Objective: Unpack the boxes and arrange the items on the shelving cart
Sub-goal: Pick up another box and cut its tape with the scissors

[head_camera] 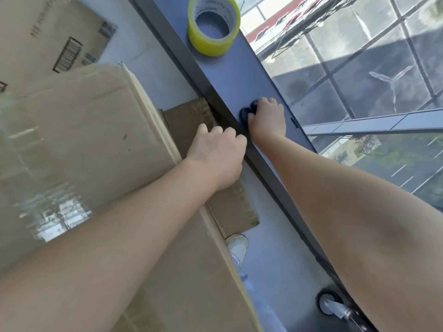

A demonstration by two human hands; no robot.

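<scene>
A large cardboard box [96, 140] with shiny clear tape on its top fills the left side. A smaller brown box flap [187, 116] lies between it and a dark grey ledge [223, 75]. My right hand [267, 118] reaches onto the ledge and curls its fingers round a small dark blue object [245, 113], which is mostly hidden. My left hand [215, 147] hovers at the ledge's near edge, over the brown flap. Its fingers are curled and nothing shows in them.
A yellow-green roll of tape [213, 25] stands farther along the ledge. Window glass [359, 80] runs along the ledge's right side. Another box with a barcode [60, 44] lies at top left. A white shoe [238, 248] and a caster wheel [328, 305] are on the floor below.
</scene>
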